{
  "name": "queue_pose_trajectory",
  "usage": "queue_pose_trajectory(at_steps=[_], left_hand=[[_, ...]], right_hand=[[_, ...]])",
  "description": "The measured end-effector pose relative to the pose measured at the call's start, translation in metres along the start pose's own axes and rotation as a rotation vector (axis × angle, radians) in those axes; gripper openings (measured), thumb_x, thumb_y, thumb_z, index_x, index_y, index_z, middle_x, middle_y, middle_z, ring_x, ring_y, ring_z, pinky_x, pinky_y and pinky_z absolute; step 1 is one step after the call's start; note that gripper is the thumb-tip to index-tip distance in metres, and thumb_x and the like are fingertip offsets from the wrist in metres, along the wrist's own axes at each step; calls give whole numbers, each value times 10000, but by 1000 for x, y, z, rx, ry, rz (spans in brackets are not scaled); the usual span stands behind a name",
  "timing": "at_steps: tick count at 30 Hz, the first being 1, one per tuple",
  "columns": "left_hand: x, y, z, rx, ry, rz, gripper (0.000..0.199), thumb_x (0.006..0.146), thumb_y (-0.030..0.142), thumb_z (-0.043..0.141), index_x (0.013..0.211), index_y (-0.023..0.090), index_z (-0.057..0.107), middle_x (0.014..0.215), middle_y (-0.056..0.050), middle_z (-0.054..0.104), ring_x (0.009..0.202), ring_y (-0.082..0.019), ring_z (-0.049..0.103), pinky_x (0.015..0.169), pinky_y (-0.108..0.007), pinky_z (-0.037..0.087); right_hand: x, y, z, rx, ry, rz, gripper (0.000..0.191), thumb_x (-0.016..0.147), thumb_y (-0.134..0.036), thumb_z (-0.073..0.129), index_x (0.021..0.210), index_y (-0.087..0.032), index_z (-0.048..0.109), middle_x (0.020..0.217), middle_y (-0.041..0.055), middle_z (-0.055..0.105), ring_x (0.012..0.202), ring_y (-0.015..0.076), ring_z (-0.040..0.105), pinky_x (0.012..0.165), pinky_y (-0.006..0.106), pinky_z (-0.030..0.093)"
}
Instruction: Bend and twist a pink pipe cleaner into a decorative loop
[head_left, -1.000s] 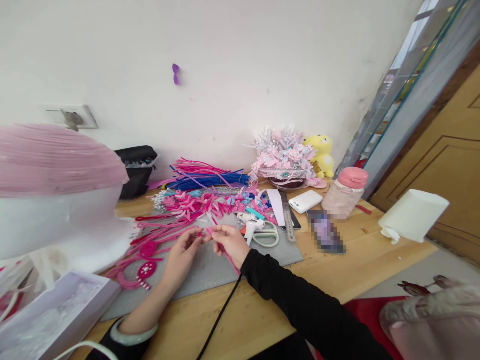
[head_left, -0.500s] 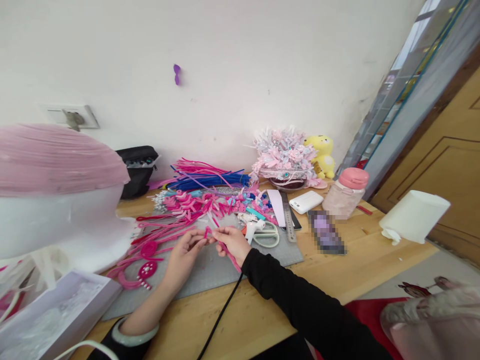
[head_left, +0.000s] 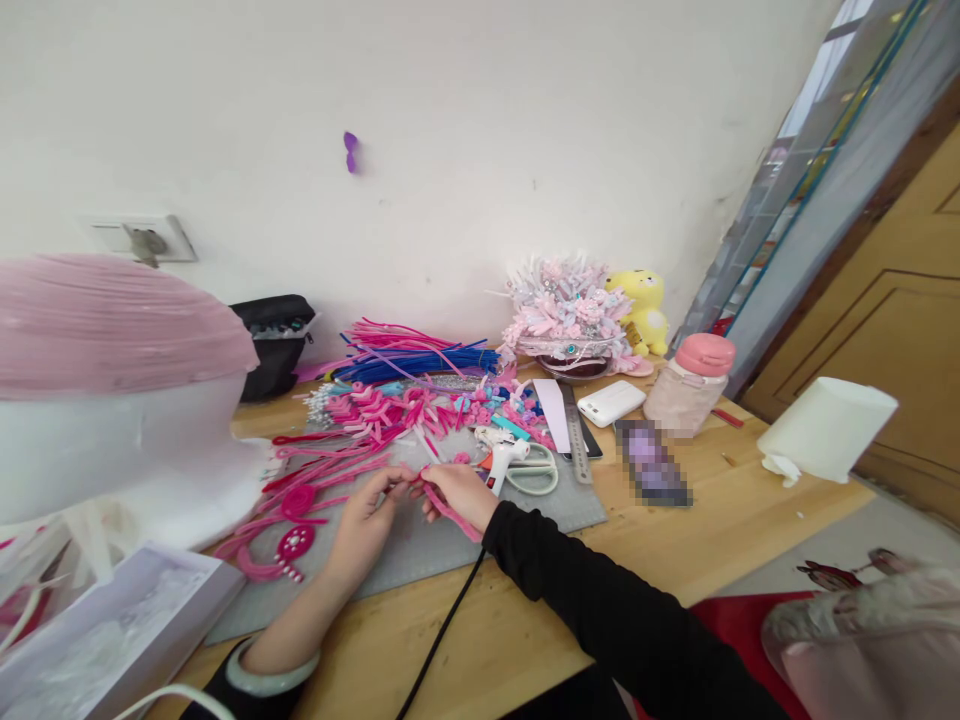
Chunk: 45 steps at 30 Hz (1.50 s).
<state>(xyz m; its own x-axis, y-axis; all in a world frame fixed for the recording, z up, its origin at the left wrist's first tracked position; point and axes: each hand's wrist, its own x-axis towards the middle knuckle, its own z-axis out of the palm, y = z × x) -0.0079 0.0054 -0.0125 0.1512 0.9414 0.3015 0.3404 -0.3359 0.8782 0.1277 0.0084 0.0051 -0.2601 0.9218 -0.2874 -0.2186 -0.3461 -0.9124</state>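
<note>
- L hand [head_left: 367, 510] & R hand [head_left: 463, 490] pinched pink stem [head_left: 454, 516], prob. unfinished
- Coils [head_left: 295, 540] left of L hand looked done
- Straight stems [head_left: 424, 364] beyond both looked unworked

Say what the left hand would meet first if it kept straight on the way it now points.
Most likely the right hand, which holds a pink fuzzy stem close ahead; one view leaves depth unclear.

Pink fuzzy stem [head_left: 456, 515], slender, held at a slant, above grey mat [head_left: 394, 548]

Scissors [head_left: 543, 470] beside glue gun [head_left: 507, 460]
</note>
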Motion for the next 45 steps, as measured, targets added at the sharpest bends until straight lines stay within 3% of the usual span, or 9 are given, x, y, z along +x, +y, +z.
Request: queue_pose_trajectory(at_steps=[8, 16, 20, 28, 36, 40, 45], left_hand=[[0, 8, 2, -28, 14, -17, 154, 696, 319, 501, 762, 181, 517, 786, -25, 583, 744, -154, 559, 712, -273, 444], [-2, 6, 3, -68, 65, -41, 206, 711, 332, 516, 851, 180, 504, 825, -19, 570, 735, -142, 552, 705, -267, 443], [0, 9, 3, -239, 95, -131, 277, 680, 355, 555, 888, 185, 486, 844, -10, 566, 682, -130, 557, 678, -265, 448], [1, 12, 7, -558, -67, -376, 401, 667, 371, 582, 1000, 153, 531, 711, -16, 622, 613, -143, 568, 616, -261, 440], [4, 0, 3, -536, -27, -317, 249, 625, 279, 637, 844, 163, 610, 851, -28, 633, 769, -149, 571, 719, -250, 427], [4, -5, 3, -514, 18, -272, 205, 617, 262, 642, 790, 158, 603, 815, -18, 622, 766, -142, 558, 719, -241, 419], [2, 0, 3, -479, -28, -248, 199, 640, 266, 621, 802, 158, 584, 827, -21, 607, 778, -147, 554, 725, -248, 418]], right_hand=[[4, 13, -1, -27, 42, -156, 150, 663, -266, 567, 614, -131, 526, 571, -28, 537, 381, 43, 442, 361, 181, 360], [6, 15, -2, -109, 110, -273, 126, 678, -235, 545, 611, -157, 472, 475, -65, 474, 385, 56, 446, 383, 176, 358], [8, 14, -4, -128, 115, -229, 109, 704, -238, 531, 655, -169, 461, 477, -72, 477, 380, 68, 470, 379, 177, 356], [4, 13, 0, -151, 31, -168, 102, 753, -214, 487, 674, -171, 440, 490, -54, 527, 394, 74, 497, 392, 176, 388], [2, 12, 1, -146, -17, -153, 84, 764, -168, 469, 681, -158, 460, 545, -46, 525, 417, 59, 485, 411, 172, 389], [5, 17, -1, -183, 29, -196, 120, 714, -184, 535, 623, -154, 463, 490, -69, 452, 399, 46, 437, 404, 164, 365], [8, 19, -5, -217, 100, -285, 128, 693, -224, 556, 621, -154, 476, 490, -70, 432, 386, 44, 407, 389, 171, 331]])
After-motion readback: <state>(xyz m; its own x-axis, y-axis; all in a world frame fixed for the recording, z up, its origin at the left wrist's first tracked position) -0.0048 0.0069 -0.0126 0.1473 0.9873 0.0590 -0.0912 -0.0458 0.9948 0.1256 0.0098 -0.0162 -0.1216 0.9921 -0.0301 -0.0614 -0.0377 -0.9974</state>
